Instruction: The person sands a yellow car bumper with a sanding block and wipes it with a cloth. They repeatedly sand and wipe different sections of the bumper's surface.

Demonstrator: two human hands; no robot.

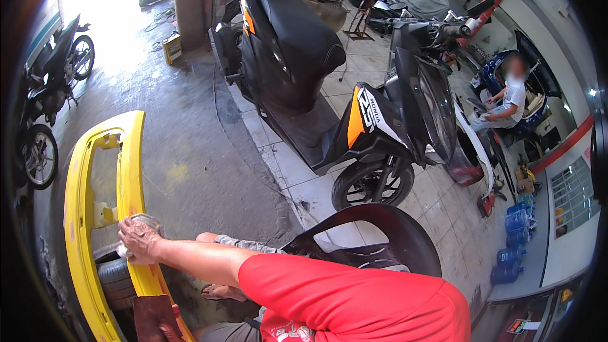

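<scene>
A long yellow car bumper (132,183) with dull, scuffed patches stands at the left. My right hand (140,240), at the end of the red-sleeved arm, presses a crumpled whitish cloth (124,251) on the bumper's inner bar, fingers bent around it. Lower down, my left hand (170,330) shows only in part at the bottom edge. It grips a brown, flat sheet, which looks like sandpaper (152,316), lying against the bumper's near end. Most of the left hand's fingers are hidden.
A tyre (116,282) sits beneath the bumper. A black and orange scooter (297,88) stands ahead, with a black curved plastic panel (405,234) nearer me. Motorcycles (41,152) are at far left. A seated person (510,98) is at right, above blue water bottles (506,266).
</scene>
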